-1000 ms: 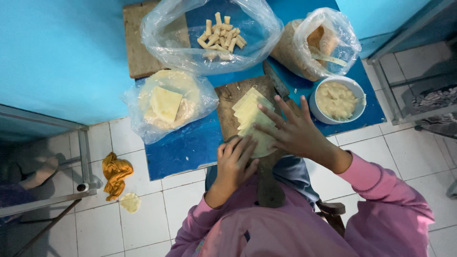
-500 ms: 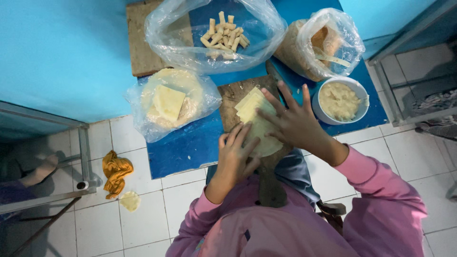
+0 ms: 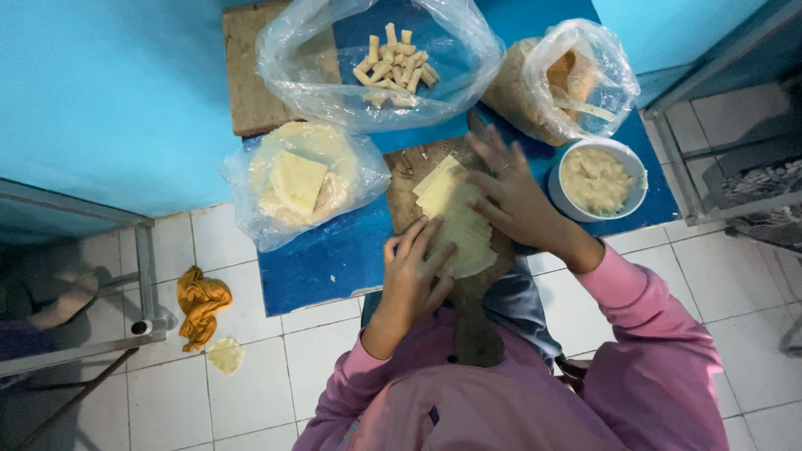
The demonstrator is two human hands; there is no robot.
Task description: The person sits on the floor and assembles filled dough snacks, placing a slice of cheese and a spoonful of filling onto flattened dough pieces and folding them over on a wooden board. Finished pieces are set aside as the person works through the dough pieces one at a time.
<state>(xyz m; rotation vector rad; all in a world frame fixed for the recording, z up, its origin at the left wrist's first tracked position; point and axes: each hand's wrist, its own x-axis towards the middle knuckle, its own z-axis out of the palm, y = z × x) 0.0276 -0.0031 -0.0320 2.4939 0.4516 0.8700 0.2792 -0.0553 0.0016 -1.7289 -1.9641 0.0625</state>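
Observation:
A pale thin pastry sheet (image 3: 455, 217) lies on a dark wooden board (image 3: 409, 179) that rests on a blue mat (image 3: 334, 259). My left hand (image 3: 413, 280) presses flat on the sheet's near-left edge. On its right side my right hand (image 3: 510, 196) rests with spread fingers. Both sleeves are pink. Neither hand grips anything.
A clear bag with several rolled pastries (image 3: 393, 63) lies at the back. A bag of stacked sheets (image 3: 296, 184) sits left, a bag with a spoon (image 3: 564, 79) right, a white bowl of filling (image 3: 597, 179) beside it. An orange cloth (image 3: 199, 305) is on the tiled floor.
Both hands have shifted over the sheet, the left one sliding onto its near edge, the right one flattening its right side.

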